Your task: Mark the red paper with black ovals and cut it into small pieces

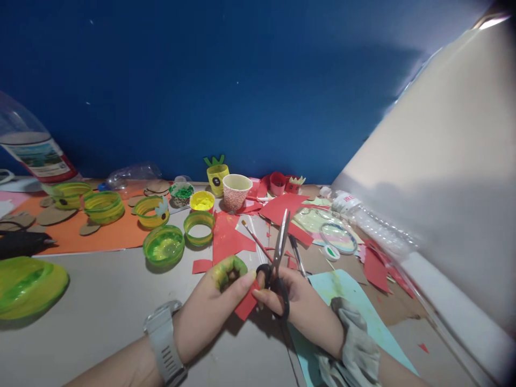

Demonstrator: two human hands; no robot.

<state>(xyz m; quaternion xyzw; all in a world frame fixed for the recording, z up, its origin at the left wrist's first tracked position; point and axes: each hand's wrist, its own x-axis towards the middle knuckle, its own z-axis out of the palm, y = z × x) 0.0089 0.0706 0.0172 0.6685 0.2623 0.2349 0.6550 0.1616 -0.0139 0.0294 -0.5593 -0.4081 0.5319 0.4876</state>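
Close together over the front of the table are my two hands. My left hand point(226, 287), its fingertips stained green and yellow, pinches a small piece of red paper point(246, 306). My right hand point(296, 295) is closed round the black handles of a pair of scissors point(280, 244), whose blades point up and away from me, slightly apart. The right thumb and fingertips also reach the red paper's edge. Just beyond the hands lie a paintbrush point(258, 241), a dark pen point(298, 255) and larger red paper sheets point(231, 236).
Green-and-yellow painted rings point(199, 228) and a painted bottle base point(163, 246) stand left of centre. Behind are a paper cup point(237, 192) and a yellow paint cup point(202, 202). A clear bottle point(374, 223) lies right; a large bottle point(38, 153) and black glue gun point(24, 244) are left.
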